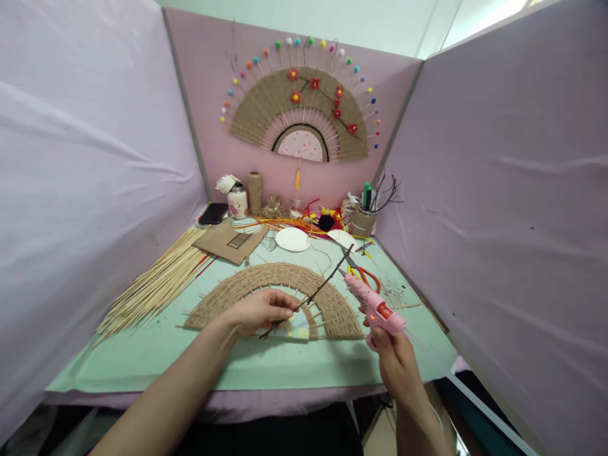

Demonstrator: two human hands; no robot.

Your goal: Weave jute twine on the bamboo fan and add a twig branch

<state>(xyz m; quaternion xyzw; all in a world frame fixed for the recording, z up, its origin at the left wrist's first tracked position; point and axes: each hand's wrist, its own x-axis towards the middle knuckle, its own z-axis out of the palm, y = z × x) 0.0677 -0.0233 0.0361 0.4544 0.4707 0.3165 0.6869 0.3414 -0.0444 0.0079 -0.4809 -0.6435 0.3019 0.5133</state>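
Note:
Between the fingers of my left hand (266, 310) is a thin dark twig (331, 273), slanting up to the right over a woven twine fan (280, 273). The fan lies flat on the table, its arc facing away from me and stick ends poking past its edges. My right hand (396, 354) grips a pink hot glue gun (375, 304) by its handle, with the nozzle pointing up and left toward the upper part of the twig. Nozzle and twig look close, but I cannot tell whether they touch. My left hand hides part of the fan's inner half-circle.
Bamboo sticks (152, 282) lie at left beside a cardboard piece (230, 242). Orange-handled scissors (368, 277) rest behind the glue gun. White paper ovals (292, 239), a phone (213, 214), a jar (238, 201) and a twig holder (363, 221) stand further back. A decorated fan (266, 101) hangs on the pink panel.

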